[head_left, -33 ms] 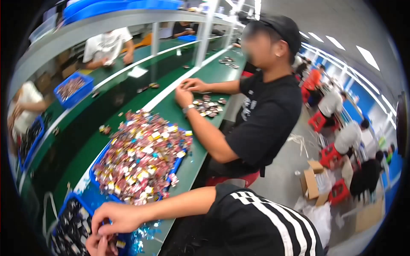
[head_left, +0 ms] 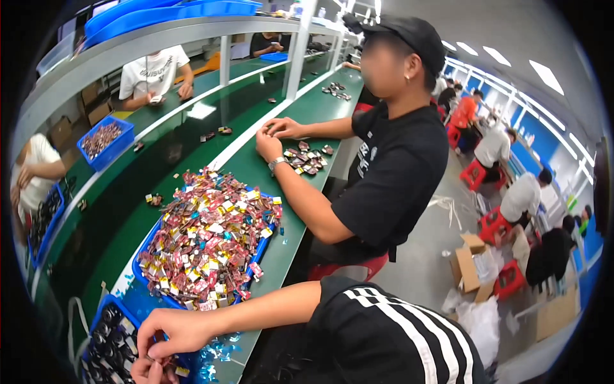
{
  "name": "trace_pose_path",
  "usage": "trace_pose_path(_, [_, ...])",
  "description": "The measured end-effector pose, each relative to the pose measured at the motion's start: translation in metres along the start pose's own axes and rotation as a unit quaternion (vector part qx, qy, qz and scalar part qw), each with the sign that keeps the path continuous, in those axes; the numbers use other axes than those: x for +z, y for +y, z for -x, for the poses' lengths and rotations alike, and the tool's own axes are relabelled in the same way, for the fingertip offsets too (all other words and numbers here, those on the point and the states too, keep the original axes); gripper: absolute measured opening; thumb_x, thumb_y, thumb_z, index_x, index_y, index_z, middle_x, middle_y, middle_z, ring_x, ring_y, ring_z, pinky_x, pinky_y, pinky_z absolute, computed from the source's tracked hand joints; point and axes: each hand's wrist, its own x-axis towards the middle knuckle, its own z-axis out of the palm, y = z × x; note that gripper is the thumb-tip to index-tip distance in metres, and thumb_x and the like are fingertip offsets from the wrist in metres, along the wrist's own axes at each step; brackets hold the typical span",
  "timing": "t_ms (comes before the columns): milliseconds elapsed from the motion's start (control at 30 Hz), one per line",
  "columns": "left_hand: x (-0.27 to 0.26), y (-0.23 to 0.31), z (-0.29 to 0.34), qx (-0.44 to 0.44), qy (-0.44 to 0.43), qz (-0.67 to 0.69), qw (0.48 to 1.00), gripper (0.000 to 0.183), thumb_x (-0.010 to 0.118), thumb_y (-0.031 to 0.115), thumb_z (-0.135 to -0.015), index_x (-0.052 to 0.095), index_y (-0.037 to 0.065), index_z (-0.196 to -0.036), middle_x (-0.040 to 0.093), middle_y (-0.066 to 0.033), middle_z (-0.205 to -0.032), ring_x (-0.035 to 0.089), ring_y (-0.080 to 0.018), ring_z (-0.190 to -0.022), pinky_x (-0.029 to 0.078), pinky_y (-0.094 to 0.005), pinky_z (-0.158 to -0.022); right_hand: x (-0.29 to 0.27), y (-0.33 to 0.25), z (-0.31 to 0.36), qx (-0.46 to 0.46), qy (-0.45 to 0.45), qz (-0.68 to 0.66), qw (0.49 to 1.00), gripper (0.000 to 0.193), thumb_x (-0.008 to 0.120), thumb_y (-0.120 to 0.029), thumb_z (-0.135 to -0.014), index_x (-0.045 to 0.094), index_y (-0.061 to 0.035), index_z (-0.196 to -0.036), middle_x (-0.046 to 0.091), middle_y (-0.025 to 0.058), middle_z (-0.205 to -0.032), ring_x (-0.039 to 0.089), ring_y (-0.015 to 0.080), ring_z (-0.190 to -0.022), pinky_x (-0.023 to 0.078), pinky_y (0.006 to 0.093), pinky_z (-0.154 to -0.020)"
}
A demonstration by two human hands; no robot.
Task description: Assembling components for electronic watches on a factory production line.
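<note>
My right hand (head_left: pixel 180 331) reaches in at the lower left with its thumb and fingers pinched together. Just below it, my left hand (head_left: pixel 148 371) is partly cut off by the lower edge, its fingertips meeting those of the right. Something small and dark reddish shows between them, too covered to name. Both hands are over the near edge of a blue tray (head_left: pixel 114 299) full of small black parts (head_left: pixel 110 339). Beyond my right forearm, a second blue tray (head_left: pixel 142 253) is heaped with small red, white and yellow pieces (head_left: pixel 211 237).
Shreds of blue film (head_left: pixel 220 352) lie on the green bench (head_left: pixel 281 256). A co-worker in black (head_left: pixel 396 166) sits close on the right, hands over a pile of small parts (head_left: pixel 308 158). A conveyor (head_left: pixel 173 153) runs along the left, with another blue bin (head_left: pixel 118 150) across it.
The whole picture has shifted slightly and become sharper. My hands keep the same pinched pose above the black parts.
</note>
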Motion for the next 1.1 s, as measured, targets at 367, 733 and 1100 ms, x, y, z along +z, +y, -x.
trace_pose_path(367, [0.036, 0.004, -0.030, 0.150, 0.069, -0.044, 0.985, 0.054, 0.054, 0.007, -0.094, 0.035, -0.002, -0.144, 0.052, -0.0173, -0.132, 0.053, -0.0241, -0.114, 0.044, -0.0325, -0.095, -0.018, -0.020, 0.031, 0.024, 0.191, 0.157, 0.969, 0.008, 0.067, -0.007, -0.081, 0.062, -0.0020, -0.084, 0.060, 0.0072, -0.079, 0.061, 0.0182, -0.074, 0.047, 0.0310, -0.064])
trace_pose_path(733, [0.044, -0.023, -0.042, 0.140, -0.019, -0.039, 0.989, 0.046, 0.049, -0.003, -0.095, 0.041, -0.001, -0.140, 0.055, -0.0086, -0.127, 0.055, -0.0089, -0.103, 0.046, -0.0223, -0.085, -0.011, -0.024, 0.034, 0.030, 0.171, 0.375, 0.911, 0.015, 0.071, 0.000, -0.078, 0.067, -0.0025, -0.091, 0.065, 0.0128, -0.084, 0.065, 0.0285, -0.072, 0.052, 0.0358, -0.061])
trace_pose_path(1100, [0.023, -0.021, -0.038, 0.110, -0.065, -0.015, 0.992, 0.050, 0.044, 0.001, -0.099, 0.030, -0.002, -0.146, 0.050, -0.0131, -0.136, 0.051, -0.0142, -0.119, 0.040, -0.0278, -0.101, 0.004, -0.033, 0.008, -0.001, 0.157, 0.405, 0.901, 0.010, 0.070, 0.003, -0.076, 0.066, -0.0006, -0.084, 0.066, 0.0127, -0.077, 0.065, 0.0288, -0.064, 0.052, 0.0339, -0.055])
